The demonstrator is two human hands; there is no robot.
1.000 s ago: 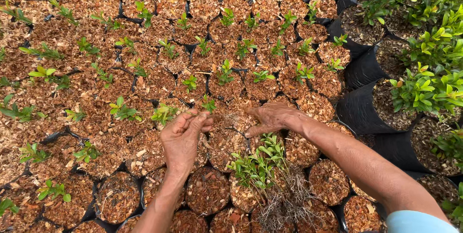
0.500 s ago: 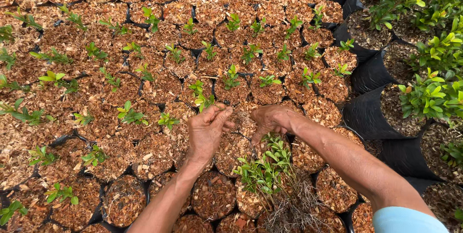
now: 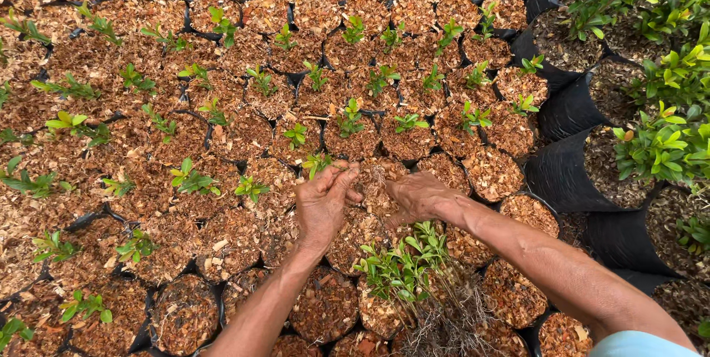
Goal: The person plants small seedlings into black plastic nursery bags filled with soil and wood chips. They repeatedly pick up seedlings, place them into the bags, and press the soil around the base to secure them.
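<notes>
Two hands work over one small bag of wood-chip mulch in a dense bed of such bags. The left hand has its fingers drawn together, pinched on a seedling at the bag's left edge. The right hand lies flat with fingers loosely spread, pressing the mulch on the right side. Just below the hands lies one bundle of bare-root seedlings, perhaps a dozen stems; the tangle is hard to count. Five larger black bags stand at the right.
</notes>
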